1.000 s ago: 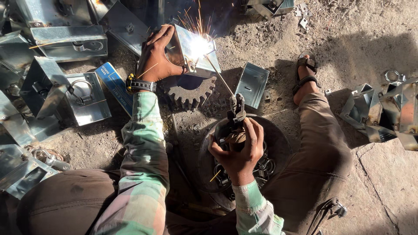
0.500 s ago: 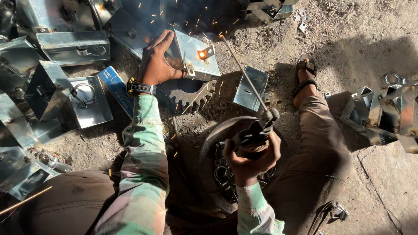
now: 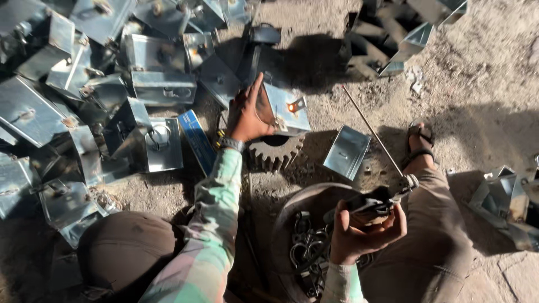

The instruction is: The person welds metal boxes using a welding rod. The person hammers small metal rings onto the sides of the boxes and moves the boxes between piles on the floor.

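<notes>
I log: left hand (image 3: 247,115) gripping a folded metal box (image 3: 286,106) above a gear (image 3: 276,151); right hand (image 3: 365,235) closed around a welding holder (image 3: 370,203) with rod (image 3: 370,130).

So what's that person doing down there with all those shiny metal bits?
A person is squatting on dusty ground. Their left hand grips a folded metal box piece that rests on a big toothed gear; a small spot on it glows orange. Their right hand holds a welding holder with a thin rod, lifted clear of the piece. Many similar metal pieces lie piled at the left.
</notes>
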